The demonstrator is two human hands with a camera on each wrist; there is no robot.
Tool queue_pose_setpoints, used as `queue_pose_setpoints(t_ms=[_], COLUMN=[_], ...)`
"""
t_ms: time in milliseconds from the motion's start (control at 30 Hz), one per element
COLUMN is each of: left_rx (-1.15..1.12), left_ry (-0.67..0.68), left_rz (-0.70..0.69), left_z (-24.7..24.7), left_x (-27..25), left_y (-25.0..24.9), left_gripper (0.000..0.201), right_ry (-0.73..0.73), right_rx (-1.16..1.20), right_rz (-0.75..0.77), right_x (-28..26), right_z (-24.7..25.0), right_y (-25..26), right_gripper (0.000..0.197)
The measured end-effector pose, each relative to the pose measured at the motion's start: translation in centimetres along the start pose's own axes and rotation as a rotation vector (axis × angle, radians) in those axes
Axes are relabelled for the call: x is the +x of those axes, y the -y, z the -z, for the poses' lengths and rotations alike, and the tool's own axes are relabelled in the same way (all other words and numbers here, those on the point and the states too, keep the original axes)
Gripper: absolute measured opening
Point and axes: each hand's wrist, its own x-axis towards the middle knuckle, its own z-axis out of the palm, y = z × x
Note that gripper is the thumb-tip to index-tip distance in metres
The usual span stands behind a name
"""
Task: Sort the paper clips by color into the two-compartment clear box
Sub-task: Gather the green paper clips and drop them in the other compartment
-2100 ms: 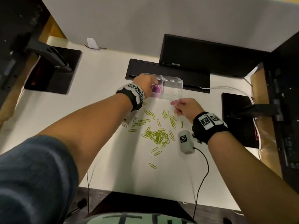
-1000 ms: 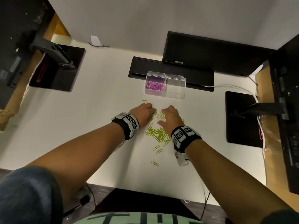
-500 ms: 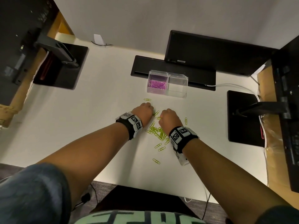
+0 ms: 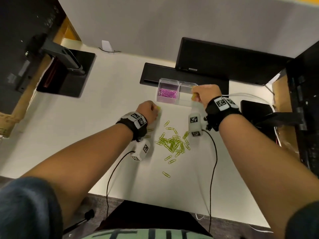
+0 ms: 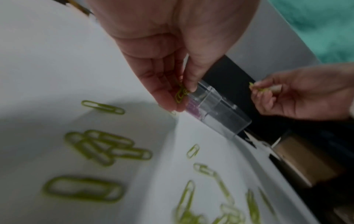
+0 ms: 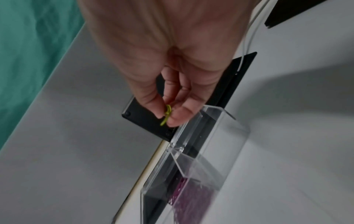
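Note:
The clear two-compartment box (image 4: pixel 177 102) stands at the back of the white desk; its left half holds pink clips (image 4: pixel 167 94), and no clips show in its right half (image 6: pixel 216 133). My right hand (image 4: pixel 204 94) pinches green clips (image 6: pixel 167 115) over the box's right end. My left hand (image 4: pixel 148 111) pinches a few green clips (image 5: pixel 181 94) just in front of the box's left corner. A pile of green clips (image 4: pixel 172 144) lies loose on the desk between my forearms.
A black flat stand (image 4: pixel 183 75) and monitor (image 4: pixel 224 61) sit right behind the box. Black base plates (image 4: pixel 67 75) (image 4: pixel 259 116) flank the desk left and right. A white cable (image 4: pixel 248 96) runs at the right. Single clips (image 4: pixel 166 174) lie nearer the desk's front edge.
Both hands were down on the green pile; each has come up with clips. The right hand moved up to the box's right end, the left forward toward the box's left corner.

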Motion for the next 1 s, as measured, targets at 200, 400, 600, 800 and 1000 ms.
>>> queue_pose_setpoints(t_ms=[200, 400, 600, 800, 1000], left_rx=[-0.143, 0.093, 0.304, 0.566, 0.598], left_ry=[-0.002, 0.000, 0.030, 0.120, 0.032], left_rz=[0.014, -0.113, -0.237, -0.307, -0.518], left_z=[0.4, 0.0, -1.5, -3.4, -3.9], left_x=[1.0, 2.5, 4.6, 6.1, 2.6], left_y=[-2.2, -6.6, -11.2, -12.0, -9.5], left_gripper=[0.015, 0.022, 0.023, 0.024, 0.031], right_ry=[-0.134, -0.172, -0.127, 0.050, 0.040], right_rx=[-0.211, -0.332, -0.330, -0.591, -0.622], right_rz=[0.111, 0.196, 0.144, -0.047, 0.013], right_x=[2.4, 1.6, -2.2, -5.8, -6.5], right_z=[-0.8, -0.1, 2.4, 2.5, 0.4], right_y=[-0.5, -2.1, -5.0, -9.5, -11.2], right_gripper=[0.011, 0.023, 0.022, 0.023, 0.046])
